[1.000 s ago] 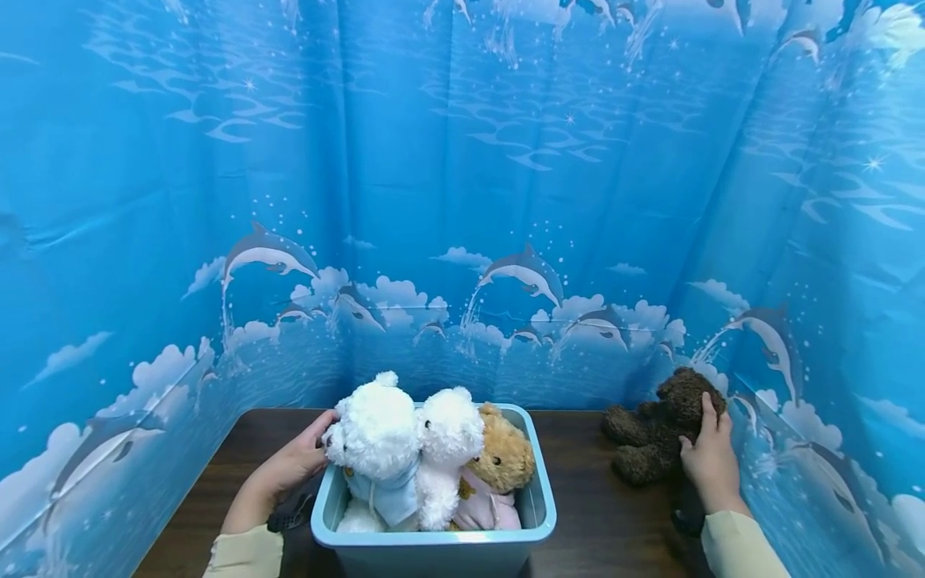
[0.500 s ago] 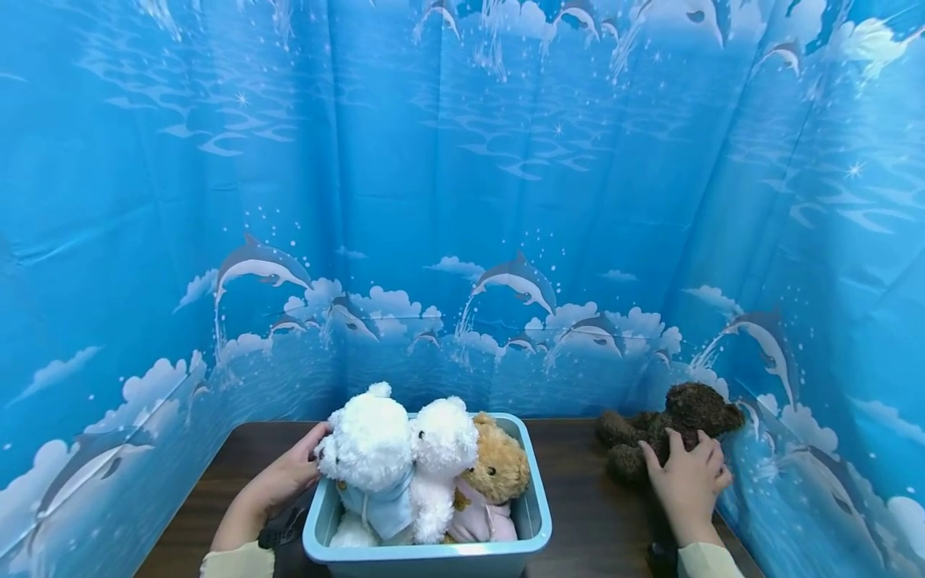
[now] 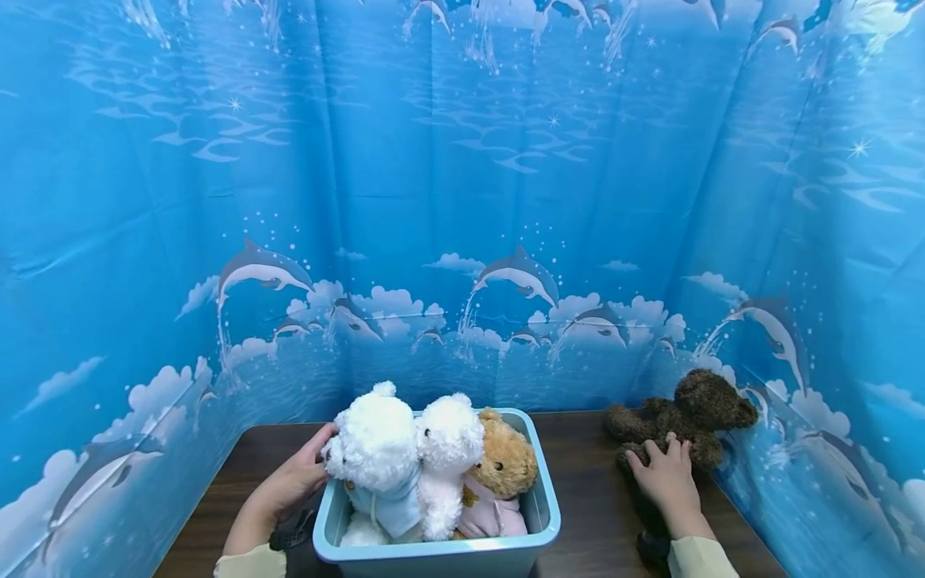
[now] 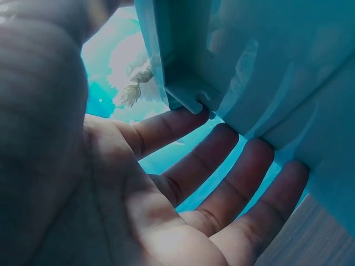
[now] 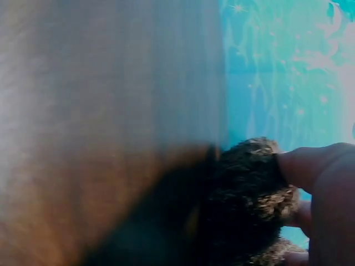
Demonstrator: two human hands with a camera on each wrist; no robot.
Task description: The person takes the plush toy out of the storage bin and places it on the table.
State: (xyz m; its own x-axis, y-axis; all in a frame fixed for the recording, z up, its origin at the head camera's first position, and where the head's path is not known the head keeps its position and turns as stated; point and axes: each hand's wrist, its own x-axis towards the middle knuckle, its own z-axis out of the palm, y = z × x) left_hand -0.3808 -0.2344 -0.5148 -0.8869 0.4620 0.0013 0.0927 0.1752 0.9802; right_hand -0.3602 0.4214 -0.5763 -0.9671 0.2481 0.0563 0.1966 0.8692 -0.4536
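Note:
A light blue bin (image 3: 433, 551) holds a large white plush bear (image 3: 376, 441) in blue, a smaller white plush toy (image 3: 450, 433) and a tan teddy bear (image 3: 506, 457) in pink. My left hand (image 3: 289, 478) is at the bin's left side. Its nearly straight fingers (image 4: 222, 160) rest against the outer wall under the rim in the left wrist view. Towards the right lies a dark brown teddy bear (image 3: 711, 401), head pointing right. My right hand (image 3: 670, 482) touches its lower body with spread fingers. The thumb (image 5: 302, 166) touches brown fur in the right wrist view.
Both bin and brown bear are on a dark wooden table (image 3: 578, 490). A blue curtain (image 3: 462, 201) printed with dolphins rises close behind the table and along both sides. The bin stands between the two hands.
My right hand has moved from the brown teddy bear's head down to its lower body. The bear has turned, its head now farther right. My left hand stays at the bin.

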